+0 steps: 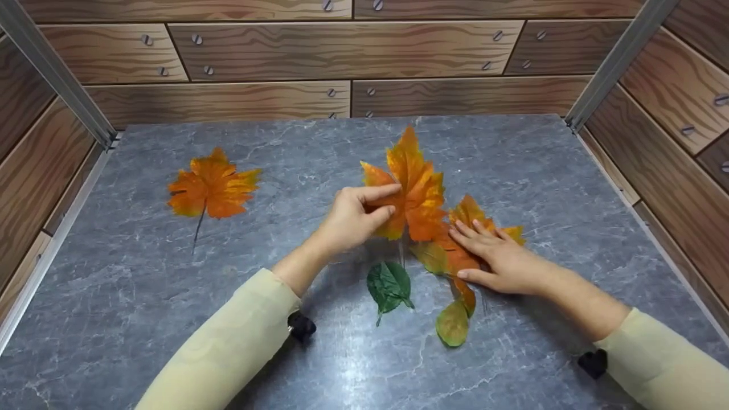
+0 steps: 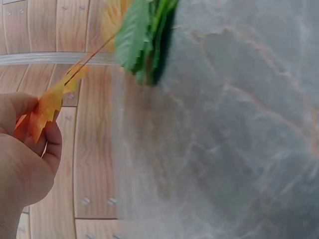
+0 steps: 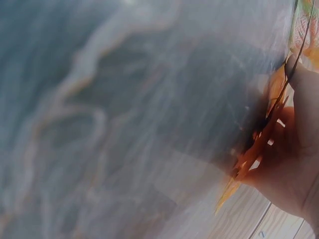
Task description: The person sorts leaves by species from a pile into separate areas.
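My left hand [image 1: 357, 219] pinches an orange and yellow artificial maple leaf [image 1: 418, 199] by its left side, between thumb and fingers. In the left wrist view the leaf [image 2: 49, 104] and its thin stem stand off the table. My right hand [image 1: 504, 256] lies with fingers spread over another orange maple leaf [image 1: 468, 210], covering much of it. Beside that hand, a yellow-green leaf [image 1: 431, 257] sticks out from the orange ones, and a smaller green-brown leaf [image 1: 453, 323] lies below. Dark green leaves [image 1: 389, 286] sit just under the held leaf's stem.
A separate orange maple leaf [image 1: 213, 185] with a dark stem lies on the left of the grey marbled table [image 1: 307, 154]. Wood-patterned walls [image 1: 342, 51] enclose the back and sides, with metal posts [image 1: 621, 62] at the corners.
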`<state>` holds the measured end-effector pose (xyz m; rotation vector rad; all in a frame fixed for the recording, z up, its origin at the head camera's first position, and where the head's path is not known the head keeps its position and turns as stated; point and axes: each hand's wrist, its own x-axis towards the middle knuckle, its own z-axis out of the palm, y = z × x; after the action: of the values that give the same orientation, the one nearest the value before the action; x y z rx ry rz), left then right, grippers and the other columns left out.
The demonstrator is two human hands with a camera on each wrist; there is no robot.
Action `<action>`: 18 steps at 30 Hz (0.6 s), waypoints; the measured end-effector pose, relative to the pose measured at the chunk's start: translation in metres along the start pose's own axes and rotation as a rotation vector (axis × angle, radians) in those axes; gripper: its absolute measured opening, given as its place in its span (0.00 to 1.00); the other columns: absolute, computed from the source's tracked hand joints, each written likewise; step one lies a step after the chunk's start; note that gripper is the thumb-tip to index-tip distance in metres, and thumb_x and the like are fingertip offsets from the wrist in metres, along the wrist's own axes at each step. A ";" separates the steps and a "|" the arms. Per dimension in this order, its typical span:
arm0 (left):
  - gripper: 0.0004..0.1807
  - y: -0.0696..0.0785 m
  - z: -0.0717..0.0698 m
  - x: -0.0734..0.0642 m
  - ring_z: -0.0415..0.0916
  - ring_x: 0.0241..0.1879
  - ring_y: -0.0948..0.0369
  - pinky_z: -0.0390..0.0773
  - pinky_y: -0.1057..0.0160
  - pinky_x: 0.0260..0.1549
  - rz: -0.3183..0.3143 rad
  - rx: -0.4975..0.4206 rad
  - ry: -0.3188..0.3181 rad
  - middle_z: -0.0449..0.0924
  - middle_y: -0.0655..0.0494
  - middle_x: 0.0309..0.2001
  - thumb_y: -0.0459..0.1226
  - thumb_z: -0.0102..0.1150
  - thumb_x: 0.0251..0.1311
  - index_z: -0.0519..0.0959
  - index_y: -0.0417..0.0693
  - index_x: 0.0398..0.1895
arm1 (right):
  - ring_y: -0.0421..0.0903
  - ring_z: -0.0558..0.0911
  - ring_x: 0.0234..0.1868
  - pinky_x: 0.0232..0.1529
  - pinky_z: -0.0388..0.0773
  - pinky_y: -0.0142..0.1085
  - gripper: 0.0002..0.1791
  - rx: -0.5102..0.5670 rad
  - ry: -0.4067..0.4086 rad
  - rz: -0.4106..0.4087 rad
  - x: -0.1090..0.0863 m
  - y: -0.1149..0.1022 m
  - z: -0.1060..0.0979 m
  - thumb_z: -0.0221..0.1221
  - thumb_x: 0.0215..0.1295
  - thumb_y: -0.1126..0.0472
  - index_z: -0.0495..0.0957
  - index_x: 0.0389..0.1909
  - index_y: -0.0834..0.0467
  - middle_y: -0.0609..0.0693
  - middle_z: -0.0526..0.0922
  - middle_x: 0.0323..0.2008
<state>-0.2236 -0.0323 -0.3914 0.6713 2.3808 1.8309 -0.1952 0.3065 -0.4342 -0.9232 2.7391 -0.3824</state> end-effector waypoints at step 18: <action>0.20 0.040 -0.039 0.004 0.82 0.34 0.64 0.82 0.68 0.32 0.158 -0.073 0.149 0.89 0.51 0.54 0.28 0.67 0.69 0.85 0.43 0.63 | 0.67 0.47 0.83 0.74 0.42 0.75 0.44 0.003 -0.016 -0.011 0.000 0.002 0.000 0.54 0.79 0.35 0.53 0.86 0.50 0.55 0.49 0.85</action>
<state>-0.2273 -0.0582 -0.3420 0.7603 2.3983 2.0899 -0.1962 0.3076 -0.4345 -0.9366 2.7194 -0.3791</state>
